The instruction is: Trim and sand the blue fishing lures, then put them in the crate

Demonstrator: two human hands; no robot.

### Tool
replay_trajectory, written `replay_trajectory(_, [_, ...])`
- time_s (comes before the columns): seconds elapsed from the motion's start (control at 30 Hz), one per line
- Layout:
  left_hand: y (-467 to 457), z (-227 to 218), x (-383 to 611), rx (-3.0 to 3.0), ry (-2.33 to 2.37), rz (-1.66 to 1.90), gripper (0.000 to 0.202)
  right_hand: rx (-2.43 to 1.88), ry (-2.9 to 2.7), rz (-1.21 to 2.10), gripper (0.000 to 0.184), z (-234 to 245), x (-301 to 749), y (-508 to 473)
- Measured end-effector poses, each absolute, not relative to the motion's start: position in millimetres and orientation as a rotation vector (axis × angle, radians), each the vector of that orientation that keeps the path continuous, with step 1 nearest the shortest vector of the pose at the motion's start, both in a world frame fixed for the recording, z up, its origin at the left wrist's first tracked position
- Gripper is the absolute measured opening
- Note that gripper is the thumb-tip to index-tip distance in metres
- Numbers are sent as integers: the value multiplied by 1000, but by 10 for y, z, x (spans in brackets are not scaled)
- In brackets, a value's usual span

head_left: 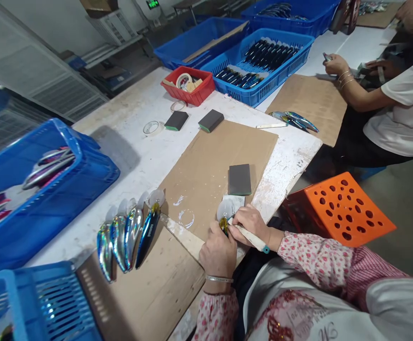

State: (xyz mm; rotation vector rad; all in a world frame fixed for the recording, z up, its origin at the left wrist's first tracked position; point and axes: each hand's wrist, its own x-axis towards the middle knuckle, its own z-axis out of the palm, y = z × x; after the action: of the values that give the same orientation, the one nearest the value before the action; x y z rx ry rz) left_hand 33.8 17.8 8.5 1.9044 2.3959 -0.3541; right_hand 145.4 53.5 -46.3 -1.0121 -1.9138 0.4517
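Note:
My left hand [217,252] is closed around a shiny fishing lure [224,223] whose clear lip pokes out above the fingers. My right hand [250,223] grips a pale stick-like tool [250,238] with a teal end and presses it against the lure's head. Both hands work at the near edge of a cardboard sheet [209,166] on the white table [135,156]. A grey sanding block [239,179] lies just beyond them. Several finished iridescent lures [128,237] lie side by side to the left.
Blue crates [60,189] with lures stand at left and near left. Farther back are a red tray [188,86] with tape, two dark blocks [211,120], a tape ring [151,127] and blue baskets [263,61] of lures. Another person [398,99] works at right. An orange crate [339,208] is beside me.

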Motion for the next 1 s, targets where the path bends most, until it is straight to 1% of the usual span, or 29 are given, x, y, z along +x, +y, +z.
replay_trajectory(0.17, [173, 39, 338, 1916, 2396, -352, 32, -1012, -1929, 468, 18, -478, 1455, 530])
replay_trajectory(0.57, [160, -15, 322, 1953, 2400, -370, 28, -954, -2010, 486, 18, -488, 1491, 548])
replay_trajectory(0.77, [173, 17, 332, 1965, 2412, -384, 29, -944, -1826, 547, 18, -496, 1483, 547])
replay_trajectory(1.0, [145, -13, 331, 1981, 2419, -343, 34, -999, -1866, 455, 16, -513, 1427, 542])
